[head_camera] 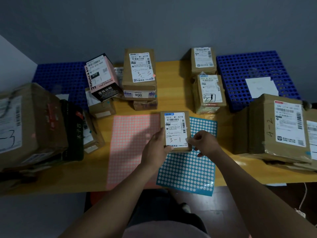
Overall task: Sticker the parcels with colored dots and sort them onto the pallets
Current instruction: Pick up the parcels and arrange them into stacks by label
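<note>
A small brown parcel (175,124) with a white label marked 3-1 is held above the table centre. My left hand (155,150) grips its left and bottom edge. My right hand (204,143) has its fingertips pinched at the label's lower right corner; whether a dot is between them I cannot tell. Under the parcel lie a pink dot sheet (130,145) and a blue dot sheet (188,169). A blue pallet (61,79) stands at the back left and another blue pallet (248,66) at the back right.
Parcels stand around the yellow table (173,69): a stack marked 3-3 (139,73), a pink and black box (103,76), two taped boxes (208,90), a large box (25,124) at left, a box marked 4-2 (281,124) at right. White paper (260,86) lies on the right pallet.
</note>
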